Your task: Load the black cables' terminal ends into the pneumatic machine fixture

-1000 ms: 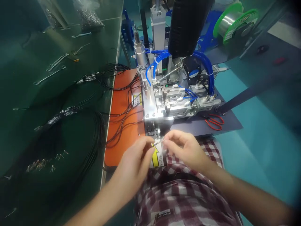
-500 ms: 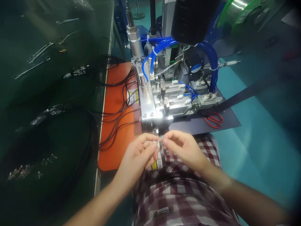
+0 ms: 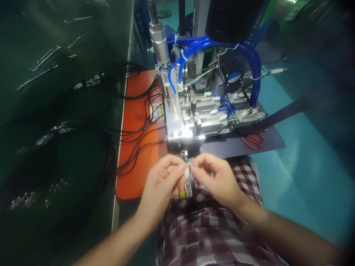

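Between my two hands, in front of the machine, is a small thin metallic piece [image 3: 188,164], too small to name. My left hand [image 3: 165,179] pinches one end between thumb and forefinger. Its other fingers curl under the palm. From the other side my right hand [image 3: 215,175] pinches at the opposite end, thumb and forefinger closed. The fingertips of the two hands are a small gap apart. Just beyond them stands the machine's metal block [image 3: 177,129], with a labelled strip [image 3: 187,186] below my fingers.
Black cables [image 3: 141,129] cross the orange board [image 3: 133,184] at left. Red-handled scissors [image 3: 253,139] lie on the grey plate at right. Blue air tubes [image 3: 205,42] arch over the machine. Small metal parts [image 3: 26,199] and tools [image 3: 46,59] lie on the dark green table.
Both hands stay nearly in place, still pinching, and the small piece between them has turned slightly. The view has shifted a little, so the machine appears slightly further right.
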The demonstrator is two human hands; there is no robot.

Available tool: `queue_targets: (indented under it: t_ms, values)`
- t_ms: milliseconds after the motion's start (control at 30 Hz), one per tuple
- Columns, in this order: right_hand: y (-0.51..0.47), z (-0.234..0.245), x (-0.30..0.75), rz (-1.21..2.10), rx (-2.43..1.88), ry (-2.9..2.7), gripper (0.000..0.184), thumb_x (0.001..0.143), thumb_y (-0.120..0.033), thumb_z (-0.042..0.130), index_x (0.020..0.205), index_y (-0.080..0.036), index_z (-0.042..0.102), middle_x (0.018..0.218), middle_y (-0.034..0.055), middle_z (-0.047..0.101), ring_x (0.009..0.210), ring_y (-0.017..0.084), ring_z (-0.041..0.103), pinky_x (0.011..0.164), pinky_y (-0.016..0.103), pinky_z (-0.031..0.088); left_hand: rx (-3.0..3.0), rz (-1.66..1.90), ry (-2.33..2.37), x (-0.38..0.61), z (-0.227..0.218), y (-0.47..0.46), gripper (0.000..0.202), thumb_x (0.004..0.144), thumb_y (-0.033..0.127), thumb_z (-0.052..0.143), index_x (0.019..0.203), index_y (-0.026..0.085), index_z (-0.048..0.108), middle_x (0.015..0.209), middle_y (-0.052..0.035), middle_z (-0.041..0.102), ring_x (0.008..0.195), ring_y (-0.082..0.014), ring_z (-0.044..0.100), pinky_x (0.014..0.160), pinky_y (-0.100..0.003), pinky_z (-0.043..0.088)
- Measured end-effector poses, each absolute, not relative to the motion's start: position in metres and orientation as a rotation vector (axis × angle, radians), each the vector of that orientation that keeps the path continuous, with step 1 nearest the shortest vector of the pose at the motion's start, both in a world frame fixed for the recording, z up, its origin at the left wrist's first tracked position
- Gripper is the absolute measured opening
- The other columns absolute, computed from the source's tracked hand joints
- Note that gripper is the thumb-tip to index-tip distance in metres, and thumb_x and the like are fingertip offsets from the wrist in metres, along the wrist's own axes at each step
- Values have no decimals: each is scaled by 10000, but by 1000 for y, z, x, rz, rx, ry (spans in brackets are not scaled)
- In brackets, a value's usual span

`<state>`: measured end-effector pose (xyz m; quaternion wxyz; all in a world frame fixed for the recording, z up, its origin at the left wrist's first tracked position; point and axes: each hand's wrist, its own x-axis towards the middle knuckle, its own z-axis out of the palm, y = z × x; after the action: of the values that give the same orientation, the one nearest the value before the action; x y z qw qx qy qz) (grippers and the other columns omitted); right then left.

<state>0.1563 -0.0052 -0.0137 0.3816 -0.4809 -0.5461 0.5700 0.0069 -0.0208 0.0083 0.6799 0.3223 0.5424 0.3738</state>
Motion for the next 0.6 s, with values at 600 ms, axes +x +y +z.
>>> queue_targets:
  t_ms: [600]
  values:
    - [4, -10, 170, 1451, -1299, -1447, 119, 822, -274, 615, 761, -173, 626, 617, -13, 547, 559, 113, 471, 535, 245, 395, 793, 801, 1310, 8, 7, -18, 211, 832, 370, 635, 817, 166, 584, 512, 45, 483, 465, -53, 350, 437, -155, 251]
